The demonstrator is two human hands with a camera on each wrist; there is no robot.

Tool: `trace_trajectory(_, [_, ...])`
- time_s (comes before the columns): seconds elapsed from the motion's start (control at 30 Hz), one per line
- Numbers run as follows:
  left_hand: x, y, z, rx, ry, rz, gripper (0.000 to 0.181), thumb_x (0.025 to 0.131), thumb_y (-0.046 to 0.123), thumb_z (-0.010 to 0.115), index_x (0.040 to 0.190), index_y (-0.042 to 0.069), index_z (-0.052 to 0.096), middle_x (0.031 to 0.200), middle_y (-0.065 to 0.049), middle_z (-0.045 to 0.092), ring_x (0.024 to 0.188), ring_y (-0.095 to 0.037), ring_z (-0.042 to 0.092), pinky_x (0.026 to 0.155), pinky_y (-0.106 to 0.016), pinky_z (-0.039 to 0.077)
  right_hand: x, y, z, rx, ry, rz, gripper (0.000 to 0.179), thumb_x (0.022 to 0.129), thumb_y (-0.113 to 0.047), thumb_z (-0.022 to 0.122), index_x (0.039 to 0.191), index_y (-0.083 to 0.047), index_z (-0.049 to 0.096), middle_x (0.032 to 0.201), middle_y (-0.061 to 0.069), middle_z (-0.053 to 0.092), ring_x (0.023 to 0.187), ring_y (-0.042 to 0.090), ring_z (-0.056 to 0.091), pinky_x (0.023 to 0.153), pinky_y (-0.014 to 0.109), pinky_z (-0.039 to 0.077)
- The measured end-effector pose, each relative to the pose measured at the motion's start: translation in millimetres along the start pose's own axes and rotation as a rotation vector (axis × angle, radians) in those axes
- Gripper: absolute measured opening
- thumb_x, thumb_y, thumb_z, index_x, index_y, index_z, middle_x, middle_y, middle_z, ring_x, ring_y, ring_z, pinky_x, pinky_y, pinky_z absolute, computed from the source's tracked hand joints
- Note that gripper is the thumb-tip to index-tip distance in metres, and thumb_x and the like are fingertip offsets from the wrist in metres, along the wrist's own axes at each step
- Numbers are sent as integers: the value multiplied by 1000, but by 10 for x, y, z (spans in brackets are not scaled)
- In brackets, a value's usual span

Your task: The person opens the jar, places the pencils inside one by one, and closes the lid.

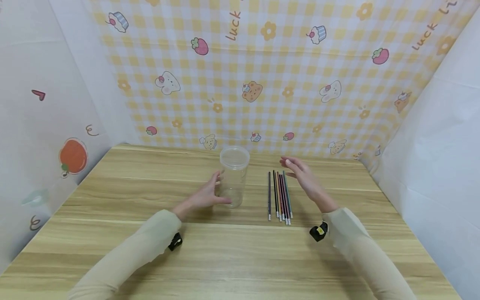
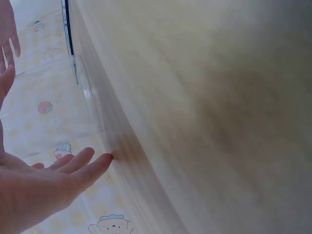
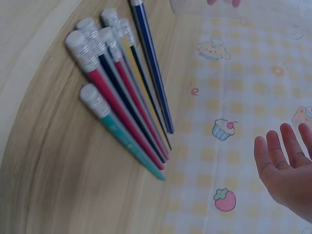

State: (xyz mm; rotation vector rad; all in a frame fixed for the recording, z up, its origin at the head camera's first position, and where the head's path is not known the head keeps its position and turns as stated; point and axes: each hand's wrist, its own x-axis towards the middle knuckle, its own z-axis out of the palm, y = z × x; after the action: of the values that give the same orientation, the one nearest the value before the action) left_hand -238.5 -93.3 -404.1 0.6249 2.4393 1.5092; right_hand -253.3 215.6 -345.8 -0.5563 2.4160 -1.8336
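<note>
A tall clear plastic jar (image 1: 233, 183) with a translucent lid (image 1: 234, 157) stands upright on the table. My left hand (image 1: 206, 193) is at the jar's left side, its thumb low in front and its fingers behind the edge. In the left wrist view those fingers (image 2: 80, 170) are spread and nearly straight. Right of the jar lies a loose bunch of several pencils (image 1: 282, 193), white erasers toward me; teal, red, dark blue and yellow ones show in the right wrist view. My right hand (image 1: 304, 177) hovers by their far right end, fingers extended and holding nothing.
The wood-grain table (image 1: 240, 258) meets a yellow checked cloth (image 1: 240, 83) at the back. White cloth sheets (image 1: 442, 125) hang along both sides. A black wrist camera (image 1: 318, 231) sits below the right sleeve, another (image 1: 175, 241) below the left.
</note>
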Motion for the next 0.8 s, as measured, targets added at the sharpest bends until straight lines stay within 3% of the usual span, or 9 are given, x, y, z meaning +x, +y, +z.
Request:
trace_trajectory(0.4, [73,26,46,0,34,-87,100,68,21,76,140,15,7,137,-20,26,124,-32,26,99,-51,20,113,-146,216,13,-43,-47,53,93,-35,41,130,2,35,127,16,41,117,27,37,95,44,32])
trace_trajectory(0.8, [79,46,70,-42,19,-53,98,68,20,77,138,12,9,136,-23,28,122,-36,28,99,-51,19,192,-454,441,-1,-84,-70,44,94,-22,43,132,-1,35,130,16,40,117,24,38,96,39,32])
